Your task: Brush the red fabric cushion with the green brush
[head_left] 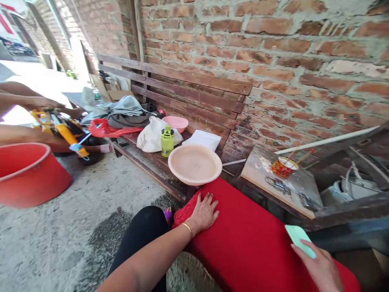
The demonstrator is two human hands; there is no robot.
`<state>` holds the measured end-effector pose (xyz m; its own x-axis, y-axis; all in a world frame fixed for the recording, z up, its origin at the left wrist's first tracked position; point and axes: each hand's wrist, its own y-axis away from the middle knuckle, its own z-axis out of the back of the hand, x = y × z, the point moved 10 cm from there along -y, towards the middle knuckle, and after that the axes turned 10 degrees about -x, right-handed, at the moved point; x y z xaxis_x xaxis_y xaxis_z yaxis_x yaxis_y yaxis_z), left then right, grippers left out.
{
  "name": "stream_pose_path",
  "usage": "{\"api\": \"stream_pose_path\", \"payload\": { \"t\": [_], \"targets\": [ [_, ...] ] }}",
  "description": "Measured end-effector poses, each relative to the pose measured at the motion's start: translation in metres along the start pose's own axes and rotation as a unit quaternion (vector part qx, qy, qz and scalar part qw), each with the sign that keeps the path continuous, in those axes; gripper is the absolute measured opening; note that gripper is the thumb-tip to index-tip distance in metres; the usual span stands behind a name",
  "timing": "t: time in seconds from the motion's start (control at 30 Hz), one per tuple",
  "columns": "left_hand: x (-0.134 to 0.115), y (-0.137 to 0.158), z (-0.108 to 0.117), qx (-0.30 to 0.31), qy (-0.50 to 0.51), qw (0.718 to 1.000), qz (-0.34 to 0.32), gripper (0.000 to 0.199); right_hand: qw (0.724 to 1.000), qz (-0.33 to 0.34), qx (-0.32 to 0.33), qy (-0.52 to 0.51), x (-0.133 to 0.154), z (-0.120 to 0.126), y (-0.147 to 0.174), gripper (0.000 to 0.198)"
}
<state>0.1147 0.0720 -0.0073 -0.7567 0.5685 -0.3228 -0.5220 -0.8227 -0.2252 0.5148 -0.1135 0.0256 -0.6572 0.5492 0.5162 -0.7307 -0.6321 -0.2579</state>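
1. The left hand (204, 211) lies flat and palm down on the red cloth (243, 239), fingers spread and gripping nothing, close to the cloth's gathered left edge and its far end.
2. The right hand (322, 263) is closed around a mint-green flat tool (299, 239), pinched between thumb and fingers near the cloth's right edge.
3. Between the two hands runs a broad, smooth stretch of cloth, leaving them well apart.
4. At the cloth's far end a pale basin (196, 164) limits reach forward; its near rim comes close to the left fingertips. Just behind it stand a green bottle (167, 142) and a white bag (148, 134) on the wooden worktop (152, 175).
5. On the right, past the cloth's edge, a board (252, 172) carries a red-and-yellow tub (284, 167) with sticks in it; the brick wall (273, 77) bounds the space behind.
6. On the left, concrete floor (127, 178) opens between the worktop and a red bucket (57, 178), which the picture's left side cuts off.
7. What supports the cloth is mostly hidden beneath it. The right palm is turned out of sight, and whether the tool touches the cloth cannot be told.
8. Another person's legs and hands (42, 103) show at far left, cut off; the yellow object (65, 136) there is hard to make out.
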Motion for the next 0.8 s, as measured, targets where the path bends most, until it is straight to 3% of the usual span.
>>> {"api": "stream_pose_path", "payload": {
  "t": [0.17,0.23,0.33,0.47,0.6,0.7,0.8],
  "targets": [
    [-0.003,0.000,-0.001,-0.006,0.011,1.000,-0.006,0.055,0.981,0.127,0.132,-0.056,0.179,-0.096,0.028,0.044],
    [-0.004,-0.001,-0.001,0.000,0.007,1.000,-0.005,0.054,0.971,0.168,0.161,-0.055,0.230,-0.131,0.039,0.043],
    [-0.001,0.000,-0.001,0.027,-0.003,1.000,0.007,0.053,0.958,0.208,0.187,-0.056,0.283,-0.174,0.053,0.044],
    [0.013,0.008,0.007,0.046,-0.038,0.998,0.021,0.043,0.947,0.226,0.222,-0.046,0.308,-0.198,0.062,0.045],
    [0.041,0.018,0.027,0.031,-0.103,0.992,0.063,0.031,0.941,0.215,0.259,0.006,0.287,-0.176,0.037,0.037],
    [0.060,0.023,0.041,0.022,-0.143,0.984,0.104,0.032,0.945,0.204,0.251,0.053,0.274,-0.157,0.006,0.029],
    [0.064,0.028,0.041,0.041,-0.153,0.982,0.101,0.038,0.954,0.200,0.214,0.062,0.285,-0.165,-0.009,0.038]
  ]
}}
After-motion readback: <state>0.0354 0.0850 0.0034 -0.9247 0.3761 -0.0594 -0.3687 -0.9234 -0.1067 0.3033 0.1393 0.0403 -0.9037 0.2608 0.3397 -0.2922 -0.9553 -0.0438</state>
